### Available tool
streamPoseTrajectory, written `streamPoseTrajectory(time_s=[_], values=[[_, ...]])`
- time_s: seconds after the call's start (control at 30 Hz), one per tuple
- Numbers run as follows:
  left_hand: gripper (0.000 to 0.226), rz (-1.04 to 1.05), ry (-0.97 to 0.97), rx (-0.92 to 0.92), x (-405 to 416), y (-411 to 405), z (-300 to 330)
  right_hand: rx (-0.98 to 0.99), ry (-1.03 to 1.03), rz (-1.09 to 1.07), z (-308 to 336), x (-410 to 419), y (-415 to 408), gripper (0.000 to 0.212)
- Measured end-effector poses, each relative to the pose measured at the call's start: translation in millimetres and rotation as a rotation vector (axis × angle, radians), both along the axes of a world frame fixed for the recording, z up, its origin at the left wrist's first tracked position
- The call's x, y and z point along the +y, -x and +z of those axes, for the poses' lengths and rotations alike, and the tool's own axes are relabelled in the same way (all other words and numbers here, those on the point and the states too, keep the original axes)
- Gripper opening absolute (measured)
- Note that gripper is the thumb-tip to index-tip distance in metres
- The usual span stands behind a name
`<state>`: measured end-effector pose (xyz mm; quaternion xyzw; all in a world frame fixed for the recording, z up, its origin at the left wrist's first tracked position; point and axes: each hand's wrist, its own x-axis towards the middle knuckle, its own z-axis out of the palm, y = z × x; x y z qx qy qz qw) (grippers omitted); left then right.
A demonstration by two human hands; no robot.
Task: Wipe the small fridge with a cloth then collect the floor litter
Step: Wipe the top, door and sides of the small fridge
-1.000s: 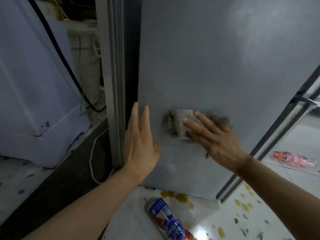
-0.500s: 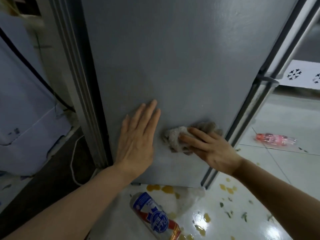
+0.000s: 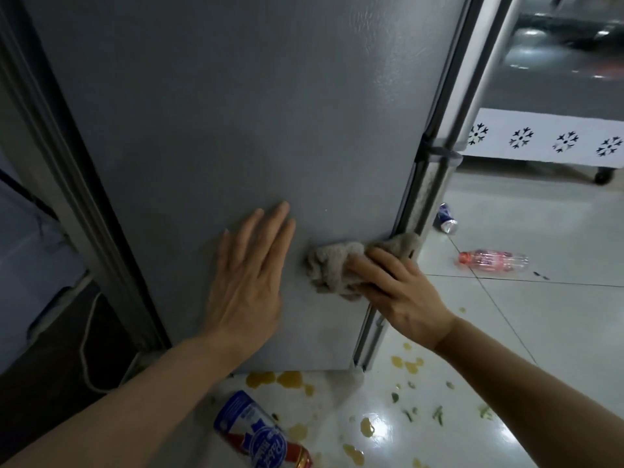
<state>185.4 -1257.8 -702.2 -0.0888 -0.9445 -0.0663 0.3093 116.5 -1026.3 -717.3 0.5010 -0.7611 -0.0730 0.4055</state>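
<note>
Pressing the cloth [image 3: 332,268] against the grey side panel of the fridge [image 3: 236,113], my right hand [image 3: 401,292] has its fingers laid over the bunched fabric — more a flat push than a closed grip, though the fingertips curl a little into the folds. The cloth sits low on the panel, right at its front edge where the door seal runs down, with one end lapping over that edge. My left hand [image 3: 250,278] lies flat on the panel just beside the cloth, fingers straight, holding nothing, only bracing.

I judge the cloth soft and limp, a terry-like rag that bunches wherever it is pushed; it will drag rather than glide, so it wants an even palm over its middle, not a pinch at one corner, or it will roll into a rope. The panel looks smooth and stiff, and I expect it takes firm pressure without harm.

For the litter, the blue-and-white bottle [image 3: 260,434] lies on the floor just below the fridge's bottom edge, among yellow spills [image 3: 287,380] — likely light and possibly slick, best taken round its body. A clear bottle with a red label [image 3: 493,260] lies well apart on the tiles past the front corner, and a small can [image 3: 445,219] beyond it; both look empty, and I would expect them to roll if nudged.
</note>
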Motion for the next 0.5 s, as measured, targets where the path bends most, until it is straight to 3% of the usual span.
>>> streamPoseTrajectory(time_s=[0.1, 0.2, 0.27, 0.4, 0.5], values=[[0.092, -0.030, -0.010, 0.031, 13.9, 5.8, 7.8, -0.003, 0.069, 0.035, 31.6, 7.3, 6.6, 0.024], [0.095, -0.039, -0.045, 0.080, 25.4, 12.0, 15.7, -0.006, 0.300, 0.085, 76.0, 14.1, 19.7, 0.016], [0.098, -0.032, -0.064, 0.107, 29.7, 15.0, 16.8, -0.003, 0.437, 0.110, 89.1, 15.0, 28.1, 0.022], [0.097, 0.000, 0.003, 0.104, 27.9, 17.4, 6.9, 0.082, 0.480, 0.091, 47.1, 13.1, 36.1, 0.040], [0.091, 0.005, 0.042, 0.081, 23.1, 17.5, -5.9, 0.028, 0.408, 0.067, 0.8, 23.7, 36.0, 0.049]])
